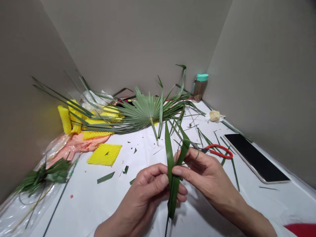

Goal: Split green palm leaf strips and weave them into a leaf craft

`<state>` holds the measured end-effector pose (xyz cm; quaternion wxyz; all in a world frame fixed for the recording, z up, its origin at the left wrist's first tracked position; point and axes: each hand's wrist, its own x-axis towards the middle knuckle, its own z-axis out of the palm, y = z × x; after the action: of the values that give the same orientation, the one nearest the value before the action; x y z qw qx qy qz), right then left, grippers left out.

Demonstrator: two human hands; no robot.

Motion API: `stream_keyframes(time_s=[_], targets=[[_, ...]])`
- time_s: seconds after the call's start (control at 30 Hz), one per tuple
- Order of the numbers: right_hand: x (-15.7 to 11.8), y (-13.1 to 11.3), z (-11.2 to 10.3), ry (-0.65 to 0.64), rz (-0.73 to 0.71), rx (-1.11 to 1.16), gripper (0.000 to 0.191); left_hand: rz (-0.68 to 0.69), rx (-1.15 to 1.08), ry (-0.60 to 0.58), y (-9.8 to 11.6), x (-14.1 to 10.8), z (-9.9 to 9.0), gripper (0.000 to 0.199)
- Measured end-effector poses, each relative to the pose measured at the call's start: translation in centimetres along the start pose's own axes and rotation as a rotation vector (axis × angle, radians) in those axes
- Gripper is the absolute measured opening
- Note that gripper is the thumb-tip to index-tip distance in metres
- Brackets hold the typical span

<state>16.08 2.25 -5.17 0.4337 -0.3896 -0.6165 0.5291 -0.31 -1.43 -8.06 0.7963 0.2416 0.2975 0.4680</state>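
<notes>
A small bundle of folded green leaf strips [174, 191] stands upright between my two hands, its pointed tips spread apart at the top. My left hand [153, 187] is closed on its lower left side, thumb in front and fingers passing behind. The thumb and fingers of my right hand [201, 169] pinch the bundle higher up, on the right. A thin stem hangs below it. Just behind my right hand lie scissors with red handles [228, 152], their blades partly hidden. Farther back rests a large fan-shaped palm leaf [148, 110].
Yellow foam netting [105, 154] and pink cloth [81, 144] lie at the left, near a tied leaf bunch [55, 171]. On the right are a tablet [255, 158] and a crumpled beige lump [214, 115]. A teal-lidded bottle [199, 88] stands by the back wall. Leaf scraps are scattered around.
</notes>
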Motion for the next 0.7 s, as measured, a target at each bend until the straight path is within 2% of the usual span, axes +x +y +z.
stream_keyframes(time_s=[0.1,0.27,0.4,0.53,0.63,0.7], targets=[[0.0,0.0,0.0,0.025,0.001,-0.007,0.012,0.022,0.059,0.007,0.1,-0.2,0.1,0.022],[0.4,0.5,-0.1,0.029,-0.003,0.015,0.006,0.134,0.383,0.040,0.8,-1.0,0.8,0.023],[0.2,0.5,-0.1,0.055,-0.022,0.048,0.007,0.229,0.644,0.156,0.9,-1.3,1.5,0.020],[-0.2,0.5,0.2,0.075,-0.031,0.026,0.006,0.388,0.886,0.246,0.5,-1.5,1.9,0.018],[-0.2,0.5,0.4,0.073,-0.036,0.047,0.006,0.468,0.976,0.300,0.3,-1.5,1.7,0.020],[0.0,0.5,0.6,0.077,-0.051,0.087,0.005,0.449,0.964,0.272,0.4,-1.5,1.4,0.018]])
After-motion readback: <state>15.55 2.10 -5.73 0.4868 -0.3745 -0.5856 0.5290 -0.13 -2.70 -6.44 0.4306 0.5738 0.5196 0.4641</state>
